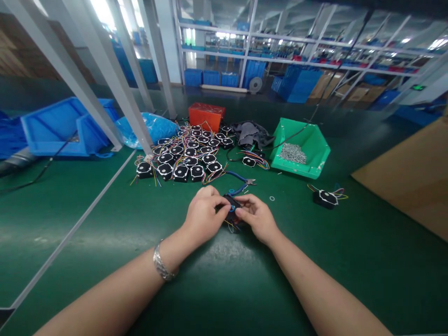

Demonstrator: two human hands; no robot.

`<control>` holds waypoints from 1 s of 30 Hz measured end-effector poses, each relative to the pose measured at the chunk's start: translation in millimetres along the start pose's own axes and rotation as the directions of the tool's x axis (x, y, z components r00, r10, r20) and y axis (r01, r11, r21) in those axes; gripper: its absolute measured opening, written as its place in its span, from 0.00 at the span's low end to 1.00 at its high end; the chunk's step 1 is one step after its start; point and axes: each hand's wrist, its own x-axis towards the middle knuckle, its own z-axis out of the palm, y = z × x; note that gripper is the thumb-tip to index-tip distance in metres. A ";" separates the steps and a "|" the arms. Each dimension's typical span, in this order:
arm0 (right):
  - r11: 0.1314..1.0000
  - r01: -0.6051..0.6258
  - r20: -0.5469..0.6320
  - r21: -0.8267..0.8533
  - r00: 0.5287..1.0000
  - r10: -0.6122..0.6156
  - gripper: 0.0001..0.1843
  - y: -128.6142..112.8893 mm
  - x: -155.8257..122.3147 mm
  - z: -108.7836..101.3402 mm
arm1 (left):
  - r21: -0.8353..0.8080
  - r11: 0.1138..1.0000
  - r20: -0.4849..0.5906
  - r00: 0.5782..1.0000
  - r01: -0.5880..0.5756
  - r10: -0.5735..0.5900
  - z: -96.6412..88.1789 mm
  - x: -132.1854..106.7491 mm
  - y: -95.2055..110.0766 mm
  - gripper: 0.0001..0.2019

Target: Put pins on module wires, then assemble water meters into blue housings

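Between my hands is a small black boxy housing (237, 203) with thin wires coming out of its near side. My right hand (258, 215) grips it from the right, thumb and fingers closed on its edge. A blue ring (233, 208) shows on its upper face. My left hand (206, 211) is closed from the other side, thumb and forefinger pinched at the ring; the fingertips partly hide it. Just beyond lie blue-handled cutting pliers (241, 181), jaws pointing right. A white ring (272, 198) lies on the green surface, right of my right hand.
Several black wired housings (191, 161) are grouped ahead to the left, before a red box (207, 116). A green bin (317, 156) holds small metal pieces (293, 153). Dark cloth (252, 134) lies beside it. One housing (326, 198) sits right, near cardboard (409, 172). Metal posts (119, 79) rise left.
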 end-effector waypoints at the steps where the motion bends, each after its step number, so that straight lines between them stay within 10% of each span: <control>1: 1.000 -0.002 0.002 -0.004 1.000 0.002 0.21 -0.6 -0.3 0.2 | -0.018 1.000 -0.006 1.000 0.004 -0.004 0.3 -0.1 -1.8 0.05; 13: 0.998 -0.055 0.004 -0.042 0.998 0.055 0.19 -2.5 -3.8 6.9 | -0.342 0.931 -0.054 0.986 0.128 -0.155 5.9 1.6 -8.1 0.08; 19: 0.998 -0.013 -0.018 -0.067 1.000 0.012 0.18 -3.1 -3.7 7.8 | -0.732 0.537 0.327 0.908 0.418 -0.262 10.9 2.7 -15.0 0.19; 30: 0.966 0.088 -0.015 -0.242 0.995 -0.094 0.14 -9.6 -5.5 8.3 | -0.747 0.486 0.383 0.891 0.454 -0.243 14.6 -1.4 -17.4 0.14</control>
